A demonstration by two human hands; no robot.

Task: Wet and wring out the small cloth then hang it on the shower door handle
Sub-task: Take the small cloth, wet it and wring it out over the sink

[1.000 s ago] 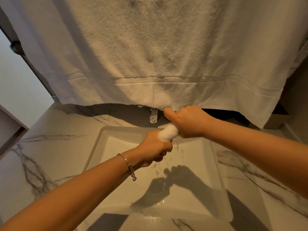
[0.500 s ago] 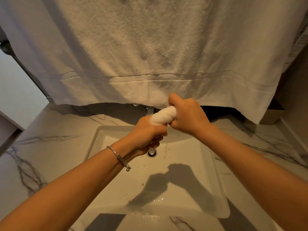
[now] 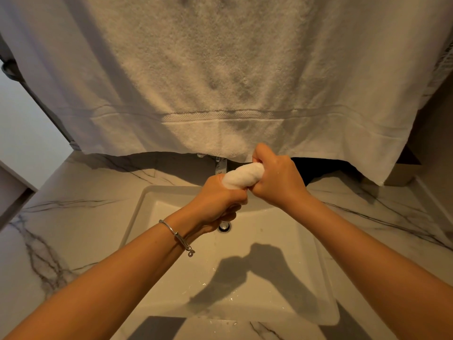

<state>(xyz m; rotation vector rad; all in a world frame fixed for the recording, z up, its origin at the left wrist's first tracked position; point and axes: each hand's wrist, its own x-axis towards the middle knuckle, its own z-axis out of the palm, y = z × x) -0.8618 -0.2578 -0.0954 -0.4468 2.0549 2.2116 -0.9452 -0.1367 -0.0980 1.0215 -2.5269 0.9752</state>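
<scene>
Bridging both fists, the twisted cloth (image 3: pixel 244 176) spans left hand (image 3: pixel 218 202) to right hand (image 3: pixel 278 182).

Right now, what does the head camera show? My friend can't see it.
Two hands twist a small white cloth over a white sink: left hand, right hand. A big white towel hangs just behind them.

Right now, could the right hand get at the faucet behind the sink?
Probably yes, but not at once: the right hand is clenched on the small cloth with the left hand. The faucet stands close behind, partly hidden by the hanging towel.
</scene>
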